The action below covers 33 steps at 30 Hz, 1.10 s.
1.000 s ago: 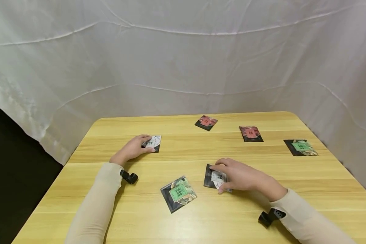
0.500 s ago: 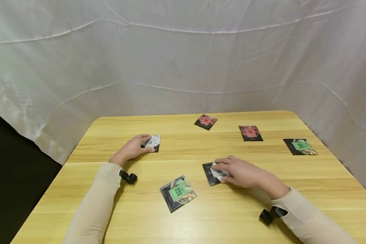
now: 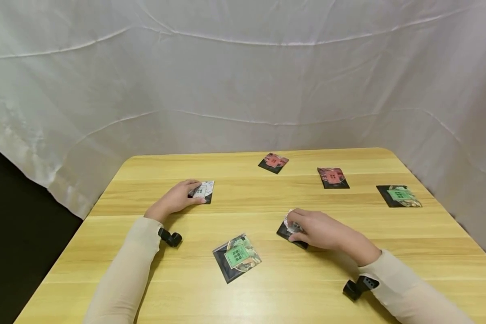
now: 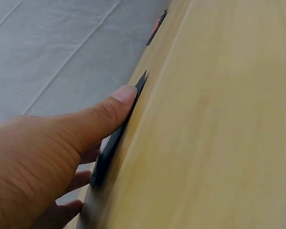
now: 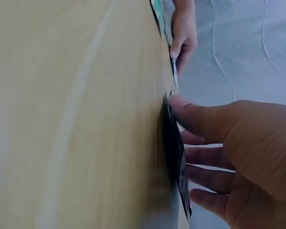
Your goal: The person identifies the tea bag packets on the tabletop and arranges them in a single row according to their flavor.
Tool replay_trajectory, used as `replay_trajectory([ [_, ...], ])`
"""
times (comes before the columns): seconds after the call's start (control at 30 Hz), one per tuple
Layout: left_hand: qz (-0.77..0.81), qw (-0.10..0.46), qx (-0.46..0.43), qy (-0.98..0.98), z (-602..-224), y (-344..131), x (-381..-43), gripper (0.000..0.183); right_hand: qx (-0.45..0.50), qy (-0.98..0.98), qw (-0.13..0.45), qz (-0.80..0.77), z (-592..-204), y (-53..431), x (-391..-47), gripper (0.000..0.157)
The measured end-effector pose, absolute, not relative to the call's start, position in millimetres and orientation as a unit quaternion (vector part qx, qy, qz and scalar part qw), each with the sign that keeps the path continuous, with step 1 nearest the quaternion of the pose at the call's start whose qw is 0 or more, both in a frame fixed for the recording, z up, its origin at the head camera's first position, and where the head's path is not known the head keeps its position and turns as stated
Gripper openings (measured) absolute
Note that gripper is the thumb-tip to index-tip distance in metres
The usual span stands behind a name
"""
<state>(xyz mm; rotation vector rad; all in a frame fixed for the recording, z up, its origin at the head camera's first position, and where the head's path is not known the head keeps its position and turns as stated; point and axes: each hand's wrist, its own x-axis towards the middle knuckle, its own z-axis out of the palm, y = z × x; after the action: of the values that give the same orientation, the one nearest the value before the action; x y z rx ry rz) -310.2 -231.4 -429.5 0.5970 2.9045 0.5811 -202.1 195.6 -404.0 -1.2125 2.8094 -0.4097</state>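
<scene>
My left hand (image 3: pixel 177 199) holds a flat black sachet with a white label (image 3: pixel 203 191) on the left of the table. The thumb is at its near edge, and the fingertips reach its other side. In the left wrist view, the thumb lies over the sachet's dark side (image 4: pixel 112 143). Near the middle, my right hand (image 3: pixel 321 229) grips a second white-label sachet (image 3: pixel 284 231) between thumb and fingers, covering much of its label. The right wrist view shows this sachet's dark side (image 5: pixel 170 143) edge-on, thumb at its end.
A green-label sachet (image 3: pixel 236 257) lies between the forearms, near the front. Farther back are two red-label sachets (image 3: pixel 273 162) and, at the right, another green-label one (image 3: pixel 400 196). A pale curtain (image 3: pixel 243 90) hangs behind the wooden table (image 3: pixel 227 301).
The right hand has turned its white-label sachet and drawn it slightly to the right, its fingers closing farther over it. The left hand stays in place on its sachet.
</scene>
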Motion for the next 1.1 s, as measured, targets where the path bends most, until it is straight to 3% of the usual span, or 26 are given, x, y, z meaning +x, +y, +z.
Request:
replay_trajectory([
  [0.2, 0.193, 0.054, 0.209, 0.957, -429.7, -233.9, -304.4, 0.076, -0.358, 0.928, -0.016, -0.099, -404.8, 196.1, -201.9, 0.045],
  [0.33, 0.184, 0.050, 0.220, 0.957, -429.2, -235.0, -301.0, 0.078, -0.327, 0.941, -0.009, -0.087, -401.8, 195.8, -200.4, 0.055],
  [0.63, 0.175, 0.051, 0.232, 0.955, -427.1, -236.5, -293.6, 0.078, -0.301, 0.947, 0.044, -0.105, -402.4, 196.1, -200.3, 0.055],
  [1.1, 0.181, 0.050, 0.254, 0.949, -428.4, -240.9, -292.9, 0.067, -0.301, 0.939, 0.079, -0.145, -405.3, 198.5, -209.1, 0.054],
])
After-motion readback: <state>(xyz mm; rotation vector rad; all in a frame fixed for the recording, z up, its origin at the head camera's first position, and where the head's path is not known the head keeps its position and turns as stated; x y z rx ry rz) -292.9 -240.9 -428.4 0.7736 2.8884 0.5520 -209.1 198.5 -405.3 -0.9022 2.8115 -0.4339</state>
